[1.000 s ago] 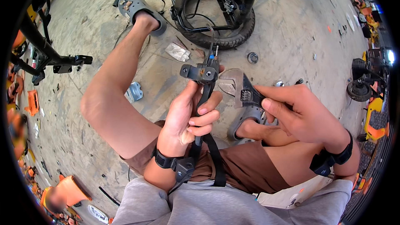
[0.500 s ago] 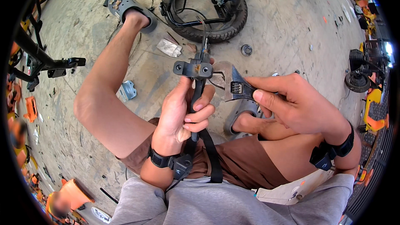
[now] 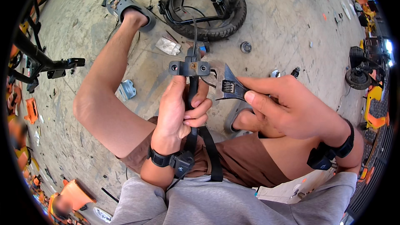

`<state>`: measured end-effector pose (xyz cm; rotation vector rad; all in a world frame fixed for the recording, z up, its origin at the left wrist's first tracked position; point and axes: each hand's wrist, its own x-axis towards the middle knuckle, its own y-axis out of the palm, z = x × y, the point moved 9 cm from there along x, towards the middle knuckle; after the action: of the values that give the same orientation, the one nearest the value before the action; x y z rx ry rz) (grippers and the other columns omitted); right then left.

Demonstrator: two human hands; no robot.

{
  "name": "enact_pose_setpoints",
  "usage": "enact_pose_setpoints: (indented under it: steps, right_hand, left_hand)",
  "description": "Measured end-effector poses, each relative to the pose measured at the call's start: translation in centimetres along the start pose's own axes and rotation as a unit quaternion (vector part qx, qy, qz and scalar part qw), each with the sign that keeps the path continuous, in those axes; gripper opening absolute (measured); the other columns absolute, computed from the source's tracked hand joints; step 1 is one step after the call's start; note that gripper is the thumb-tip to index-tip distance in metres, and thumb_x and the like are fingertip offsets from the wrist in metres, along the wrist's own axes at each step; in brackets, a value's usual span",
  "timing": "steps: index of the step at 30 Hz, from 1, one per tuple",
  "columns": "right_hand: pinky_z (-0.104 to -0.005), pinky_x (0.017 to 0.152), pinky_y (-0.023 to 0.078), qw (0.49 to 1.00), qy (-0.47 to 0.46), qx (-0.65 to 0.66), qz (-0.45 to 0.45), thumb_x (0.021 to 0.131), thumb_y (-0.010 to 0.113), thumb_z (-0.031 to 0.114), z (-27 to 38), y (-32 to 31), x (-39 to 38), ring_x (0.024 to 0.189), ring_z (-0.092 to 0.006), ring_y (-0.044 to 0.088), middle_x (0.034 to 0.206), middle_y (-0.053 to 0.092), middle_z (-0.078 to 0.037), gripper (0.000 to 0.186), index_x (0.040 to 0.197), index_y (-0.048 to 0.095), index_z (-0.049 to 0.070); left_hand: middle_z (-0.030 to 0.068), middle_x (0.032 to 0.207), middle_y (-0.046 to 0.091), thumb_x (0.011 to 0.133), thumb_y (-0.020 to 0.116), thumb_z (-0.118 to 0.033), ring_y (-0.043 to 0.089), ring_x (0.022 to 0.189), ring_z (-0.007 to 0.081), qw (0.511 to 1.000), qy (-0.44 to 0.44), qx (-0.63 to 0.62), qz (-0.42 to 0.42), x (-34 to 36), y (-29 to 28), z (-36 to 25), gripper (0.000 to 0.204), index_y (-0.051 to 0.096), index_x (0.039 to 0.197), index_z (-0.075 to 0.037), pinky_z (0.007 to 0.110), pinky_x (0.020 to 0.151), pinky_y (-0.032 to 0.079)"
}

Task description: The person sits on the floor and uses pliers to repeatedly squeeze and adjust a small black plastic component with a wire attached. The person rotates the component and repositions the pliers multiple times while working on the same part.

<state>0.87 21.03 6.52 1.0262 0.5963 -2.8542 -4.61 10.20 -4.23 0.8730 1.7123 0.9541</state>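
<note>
My left hand [image 3: 175, 110] is closed around a black brake lever [image 3: 189, 68], its two-holed clamp facing up and a rusty spot between the holes. From the lever's far end a cable [image 3: 195, 29] runs toward the wheel. My right hand [image 3: 287, 106] grips an adjustable wrench [image 3: 229, 86] between thumb and fingers near its head. The wrench's jaws sit just right of the clamp, beside a thin dark bent piece; whether they touch it I cannot tell. Most of the wrench handle is hidden in my palm.
Ahead stands a black frame with a tyred wheel [image 3: 204, 31]. A round metal ring [image 3: 246, 47], a crumpled white wrapper [image 3: 168, 46] and a blue-and-silver bracket [image 3: 127, 89] lie on the concrete floor. Another black frame [image 3: 50, 63] juts in at left; orange and yellow parts line both sides.
Both hands have shifted slightly left, carrying the brake lever and the wrench with them. The clamp has tilted a little. Both hands keep their hold.
</note>
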Motion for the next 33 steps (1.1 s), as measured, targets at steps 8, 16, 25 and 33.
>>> enact_pose_setpoints:
  steps: [8, 16, 25, 33]
  right_hand:
    - [-0.0279, 0.051, 0.04, 0.974, -0.161, -0.128, -0.089, 0.097, 0.05, 0.008, 1.0, -0.1, 0.0, 0.049, -0.01, 0.041, 0.055, 0.045, -0.01, 0.035, 0.128, 0.054, -0.007]
    - [-0.0247, 0.051, 0.043, 0.998, -0.028, 0.044, 0.034, 0.1, 0.045, 0.006, -1.0, 0.8, 0.8, 0.049, -0.0061, 0.043, 0.058, 0.052, -0.004, 0.033, 0.128, 0.054, -0.008]
    - [-0.0257, 0.051, 0.044, 0.998, -0.035, -0.013, 0.042, 0.099, 0.045, 0.005, -0.7, 0.6, 1.2, 0.049, -0.007, 0.05, 0.058, 0.054, -0.005, 0.032, 0.129, 0.054, -0.005]
    - [-0.032, 0.052, 0.045, 0.973, -0.142, -0.17, -0.067, 0.096, 0.05, 0.008, 0.4, 0.6, 0.1, 0.05, -0.0176, 0.054, 0.057, 0.053, -0.012, 0.032, 0.126, 0.057, 0.001]
  left_hand:
    - [-0.0004, 0.067, 0.034, 0.105, 0.025, -0.05, 0.019, 0.043, 0.0037, 0.998, -0.046, -0.034, -0.007, 0.2, -0.3, 0.5, 0.052, 0.032, 0.148, -0.022, 0.016, 0.036, 0.015]
    - [-0.0007, 0.064, 0.035, 0.104, 0.029, -0.051, 0.019, 0.041, 0.004, 0.998, -0.038, -0.04, 0.01, 0.3, -0.4, 0.3, 0.053, 0.033, 0.148, -0.023, 0.017, 0.034, 0.014]
    - [-0.0002, 0.064, 0.034, 0.103, 0.028, -0.052, 0.019, 0.041, 0.0036, 0.998, -0.045, -0.035, 0.005, 0.3, -0.6, 0.2, 0.055, 0.032, 0.148, -0.021, 0.017, 0.033, 0.014]
    - [-0.0009, 0.063, 0.033, 0.103, 0.03, -0.053, 0.019, 0.04, 0.0038, 0.997, -0.068, -0.027, -0.031, 0.3, -0.9, 0.9, 0.053, 0.034, 0.147, -0.024, 0.016, 0.033, 0.013]
